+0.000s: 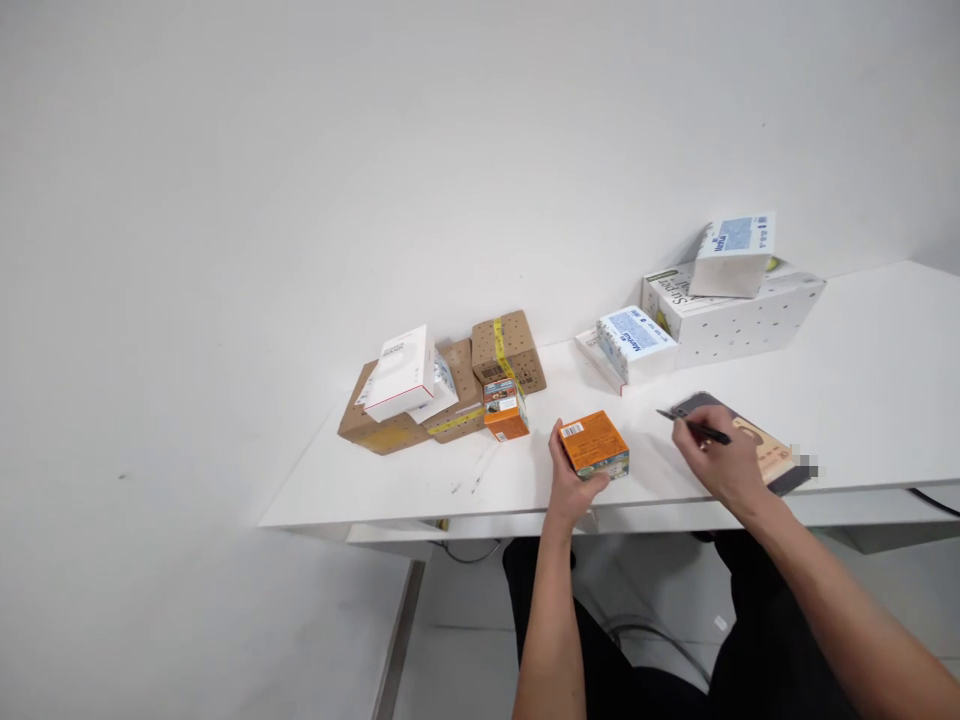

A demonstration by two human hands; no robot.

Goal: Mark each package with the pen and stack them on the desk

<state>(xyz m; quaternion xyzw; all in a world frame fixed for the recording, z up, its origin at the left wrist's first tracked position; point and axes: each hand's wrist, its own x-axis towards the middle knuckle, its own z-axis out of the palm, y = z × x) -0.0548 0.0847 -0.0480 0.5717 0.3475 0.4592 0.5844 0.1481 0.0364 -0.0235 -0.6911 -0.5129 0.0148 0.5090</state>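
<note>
Orange box (594, 445) sits near the front edge of the white table (862, 400), and the left hand (570, 478) has it clamped from the near side, thumb along its left face and fingers curled under the front corner. Right hand (716, 455) is closed in a pinch round a slim dark blade or pen (694, 428), its tip aimed left toward the box but well clear of it, hovering above a dark flat packet (757, 445). Risk, as I read it: that tip is pointed toward the holding thumb's side, so a slip off the smooth lid could run it into the left fingers; and the box is close enough to the table edge that a hard push might skate it off. Now the box itself: small, squat, bright orange on top with a white barcode label at its far left corner and a greenish printed band along the side, lid apparently shut. Behind it stands another small orange carton (505, 410) against a cluster of brown parcels (450, 395), with white boxes (720, 300) stacked off to the right.
</note>
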